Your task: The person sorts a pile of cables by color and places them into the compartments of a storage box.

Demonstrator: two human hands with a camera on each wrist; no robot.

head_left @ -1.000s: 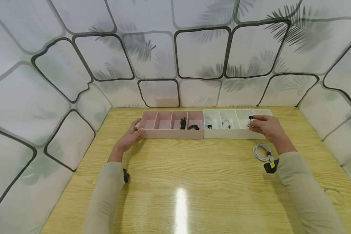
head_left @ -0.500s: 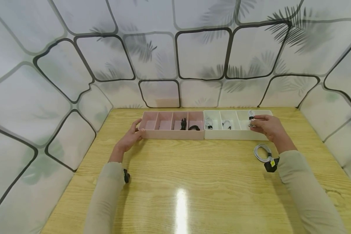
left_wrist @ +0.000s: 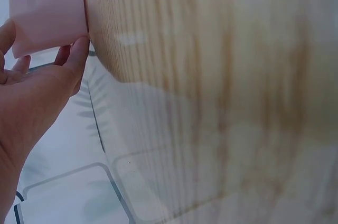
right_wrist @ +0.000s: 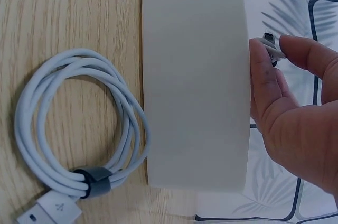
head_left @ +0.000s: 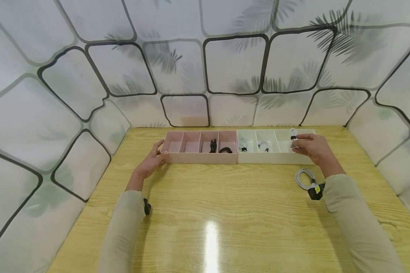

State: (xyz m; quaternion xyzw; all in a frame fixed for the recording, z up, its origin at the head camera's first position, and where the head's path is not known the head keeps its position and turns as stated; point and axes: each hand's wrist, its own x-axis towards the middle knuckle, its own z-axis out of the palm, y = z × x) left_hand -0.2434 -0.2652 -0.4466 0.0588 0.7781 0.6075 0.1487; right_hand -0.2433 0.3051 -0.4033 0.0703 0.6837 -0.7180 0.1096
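Observation:
My right hand (head_left: 314, 148) pinches a small bundled white cable (head_left: 293, 135) with a black tie, holding it upright at the right part of the white divided box (head_left: 270, 158). The right wrist view shows thumb and fingertips on the cable above the box rim, most of the bundle hidden. At the far end of the row, my left hand (head_left: 149, 163) grips the left end of the pink divided box (head_left: 201, 158), thumb and fingers spread around its corner. A coiled white USB cable (right_wrist: 33, 113) with a black tie lies on the table in front of the white box.
Both boxes stand end to end on the wooden table (head_left: 191, 193), near the patterned curtain (head_left: 235, 64). Black cables (head_left: 213, 146) lie in two pink compartments. Tied white cables (head_left: 243, 145) lie in two white ones. Each wrist carries a small black camera (head_left: 147, 206).
The view has shifted very slightly. Both hands keep their places, and the right hand still holds the white cable over the white box.

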